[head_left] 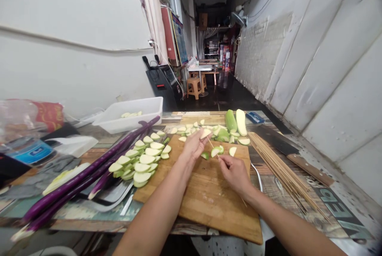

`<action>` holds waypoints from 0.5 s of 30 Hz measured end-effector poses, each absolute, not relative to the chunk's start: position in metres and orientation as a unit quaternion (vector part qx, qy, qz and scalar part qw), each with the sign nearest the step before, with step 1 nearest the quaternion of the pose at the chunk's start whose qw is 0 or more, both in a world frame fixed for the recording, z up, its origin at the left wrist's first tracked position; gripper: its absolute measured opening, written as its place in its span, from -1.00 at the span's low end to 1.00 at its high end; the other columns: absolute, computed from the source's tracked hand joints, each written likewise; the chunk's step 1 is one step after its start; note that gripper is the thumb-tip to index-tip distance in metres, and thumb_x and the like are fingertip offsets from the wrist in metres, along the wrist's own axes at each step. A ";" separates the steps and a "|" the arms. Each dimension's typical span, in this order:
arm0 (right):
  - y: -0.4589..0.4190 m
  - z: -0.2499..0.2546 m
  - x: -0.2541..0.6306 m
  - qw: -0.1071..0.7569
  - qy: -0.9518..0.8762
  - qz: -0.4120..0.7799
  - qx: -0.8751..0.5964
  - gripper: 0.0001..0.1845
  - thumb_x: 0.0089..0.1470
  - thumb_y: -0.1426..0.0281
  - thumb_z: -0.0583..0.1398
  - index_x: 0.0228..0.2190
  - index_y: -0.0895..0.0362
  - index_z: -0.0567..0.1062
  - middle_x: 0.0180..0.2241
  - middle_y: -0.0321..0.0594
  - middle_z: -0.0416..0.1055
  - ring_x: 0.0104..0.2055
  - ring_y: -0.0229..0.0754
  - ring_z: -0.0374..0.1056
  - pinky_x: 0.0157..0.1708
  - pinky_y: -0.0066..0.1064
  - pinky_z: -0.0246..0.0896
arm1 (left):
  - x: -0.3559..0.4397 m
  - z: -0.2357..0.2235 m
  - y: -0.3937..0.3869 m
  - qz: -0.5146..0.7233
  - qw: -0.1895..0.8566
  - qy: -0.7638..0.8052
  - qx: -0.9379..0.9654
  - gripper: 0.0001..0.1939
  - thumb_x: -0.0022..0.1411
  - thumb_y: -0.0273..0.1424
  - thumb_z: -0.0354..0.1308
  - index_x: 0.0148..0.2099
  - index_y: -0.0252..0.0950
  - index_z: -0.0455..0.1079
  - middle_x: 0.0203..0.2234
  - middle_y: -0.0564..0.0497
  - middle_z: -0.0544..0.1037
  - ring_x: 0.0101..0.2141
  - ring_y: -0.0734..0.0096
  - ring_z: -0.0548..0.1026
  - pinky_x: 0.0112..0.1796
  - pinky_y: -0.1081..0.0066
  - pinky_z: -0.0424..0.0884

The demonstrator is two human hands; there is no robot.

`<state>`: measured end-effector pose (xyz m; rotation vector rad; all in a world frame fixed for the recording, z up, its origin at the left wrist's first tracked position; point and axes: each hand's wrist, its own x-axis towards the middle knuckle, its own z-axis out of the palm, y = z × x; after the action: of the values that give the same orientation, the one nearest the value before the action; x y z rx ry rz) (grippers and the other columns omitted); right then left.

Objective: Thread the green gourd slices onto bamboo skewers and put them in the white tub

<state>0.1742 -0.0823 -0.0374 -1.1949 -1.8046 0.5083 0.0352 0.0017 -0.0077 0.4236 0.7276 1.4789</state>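
My left hand [195, 144] is closed on a pale green vegetable slice [205, 132] above the wooden cutting board [209, 200]. My right hand [234, 172] pinches a thin bamboo skewer [212, 146] that carries a slice [215, 152] near its middle; the skewer's tip points at the slice in my left hand. Two loose slices [232, 151] lie on the board beside the skewer. A pile of cut slices [142, 160] lies at the board's left edge.
Long purple eggplants [89, 168] stretch across the left. A white tub [128, 115] holds a few slices. Halved green gourds [235, 121] and more slices sit behind the board. A bundle of skewers [280, 168] and a cleaver [286, 146] lie on the right.
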 end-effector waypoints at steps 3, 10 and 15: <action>-0.083 -0.036 0.175 0.446 -0.720 0.238 -0.476 -0.73 0.06 0.41 0.02 -0.39 0.17 0.52 -0.48 -0.22 0.45 -0.48 -0.24 0.31 -0.45 -0.50 0.14 | 0.034 -0.012 0.004 0.647 0.667 0.320 0.183 -0.91 0.13 -0.61 0.04 -0.36 -0.48 0.37 -0.34 -0.19 0.51 -0.24 0.30 0.48 -0.23 0.33 0.47; -0.087 -0.031 0.175 0.450 -0.701 0.292 -0.470 -0.71 0.06 0.36 0.02 -0.50 0.19 0.48 -0.59 -0.29 0.34 -0.53 -0.29 0.21 -0.52 -0.53 0.06 | 0.034 -0.012 0.004 0.657 0.660 0.315 0.181 -0.92 0.12 -0.62 0.06 -0.37 -0.49 0.37 -0.34 -0.21 0.51 -0.22 0.28 0.48 -0.22 0.32 0.46; -0.087 -0.032 0.175 0.447 -0.663 0.360 -0.480 -0.70 0.06 0.31 0.03 -0.57 0.19 0.42 -0.73 -0.39 0.12 -0.65 -0.35 0.04 -0.63 -0.54 -0.07 | 0.037 -0.010 0.002 0.654 0.660 0.316 0.191 -0.92 0.11 -0.61 0.06 -0.39 -0.48 0.37 -0.35 -0.19 0.51 -0.22 0.28 0.47 -0.18 0.30 0.44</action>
<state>0.1750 -0.0869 -0.0316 -1.1885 -1.6413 0.8911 0.0369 0.0021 -0.0104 0.4316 0.7158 1.4791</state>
